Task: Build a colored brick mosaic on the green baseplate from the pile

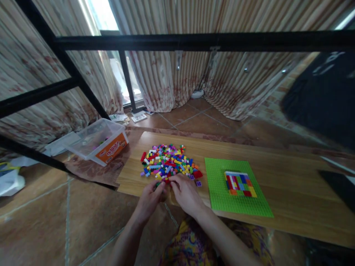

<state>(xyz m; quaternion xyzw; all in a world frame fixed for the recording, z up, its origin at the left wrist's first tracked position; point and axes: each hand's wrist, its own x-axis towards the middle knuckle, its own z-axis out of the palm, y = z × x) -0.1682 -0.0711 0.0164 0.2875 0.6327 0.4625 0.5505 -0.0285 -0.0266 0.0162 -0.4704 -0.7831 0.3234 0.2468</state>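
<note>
A heap of small coloured toy bricks (pixel 169 160) lies on the wooden bench, just beyond my hands. My left hand (pixel 151 195) is closed at the near edge of the heap, with a small dark green brick (pixel 158 184) showing at its fingertips. Close beside it, my right hand (pixel 186 192) has its fingers bent together over the near bricks; what they grip is hidden. To the right, a green baseplate (pixel 219 201) bears a flat multicoloured block of joined bricks (pixel 240 184).
A clear plastic box (pixel 111 129) with an orange label stands left of the wooden bench (pixel 294 184). Two purple bricks lie between heap and baseplate. A black metal frame (pixel 177 42) crosses above, before striped curtains (pixel 155 81). A dark flat object (pixel 337 186) sits far right.
</note>
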